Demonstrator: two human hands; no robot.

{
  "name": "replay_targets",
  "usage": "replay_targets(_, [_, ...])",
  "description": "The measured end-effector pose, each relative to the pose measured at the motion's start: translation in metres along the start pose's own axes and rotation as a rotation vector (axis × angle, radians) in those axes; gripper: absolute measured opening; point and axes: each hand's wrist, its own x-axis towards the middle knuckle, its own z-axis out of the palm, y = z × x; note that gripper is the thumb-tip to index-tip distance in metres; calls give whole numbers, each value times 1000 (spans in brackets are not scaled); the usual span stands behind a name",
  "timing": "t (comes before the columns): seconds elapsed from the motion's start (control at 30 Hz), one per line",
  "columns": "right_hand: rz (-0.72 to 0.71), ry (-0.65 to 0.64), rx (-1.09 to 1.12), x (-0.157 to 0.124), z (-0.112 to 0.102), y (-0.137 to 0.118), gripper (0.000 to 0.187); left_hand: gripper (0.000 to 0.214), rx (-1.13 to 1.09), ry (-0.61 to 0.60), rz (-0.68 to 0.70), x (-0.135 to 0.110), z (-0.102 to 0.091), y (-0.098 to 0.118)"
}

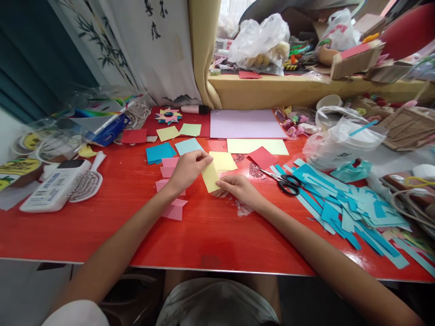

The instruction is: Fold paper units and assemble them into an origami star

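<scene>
A narrow piece of yellow paper [210, 178] is held up over the red table, between both hands. My left hand [190, 168] pinches its upper end between thumb and fingers. At its lower right edge, my right hand [237, 189] grips it the same way. Behind it lie yellow paper squares [224, 161] on the table. Folded pink papers [172, 210] stand in a column beside my left wrist. A blue stack of squares [160, 153] and a light blue square [189, 146] are just beyond. Right of my right hand lie black-handled scissors [288, 184] and a red square [263, 157].
Blue paper strips [346, 203] cover the table's right side, near a plastic bag with a cup [343, 140]. A lilac sheet [246, 123] and a star-shaped paper ring [169, 116] lie at the back. Leftward are a hairbrush [89, 182] and a white box-like device [56, 186].
</scene>
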Motion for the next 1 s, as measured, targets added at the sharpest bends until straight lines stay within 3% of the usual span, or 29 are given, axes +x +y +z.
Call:
replay_targets(0.23, [-57, -81, -36, 0, -2, 1, 32, 24, 55, 34, 16, 4, -6, 0])
replay_targets(0.47, [-55, -34, -116, -2, 0, 0, 29, 20, 118, -179, 1, 8, -15, -3])
replay_targets(0.6, [-76, -2, -176, -3, 1, -3, 32, 20, 136, -119, 35, 8, -17, -3])
replay_targets(0.67, [-98, 59, -200, -3, 1, -4, 33, 20, 105, -69, 24, 9, -20, -3])
replay_targets(0.77, [-131, 258, -216, -1, 1, -1, 31, 19, 39, -47, -3, 12, -23, -6])
replay_targets(0.87, [-146, 450, -193, 1, -2, 4, 24, 19, 34, -124, 3, 14, -22, -8])
replay_targets(1.0, [-148, 550, -159, 3, -4, 6, 29, 18, 44, -232, 2, 11, -18, -7])
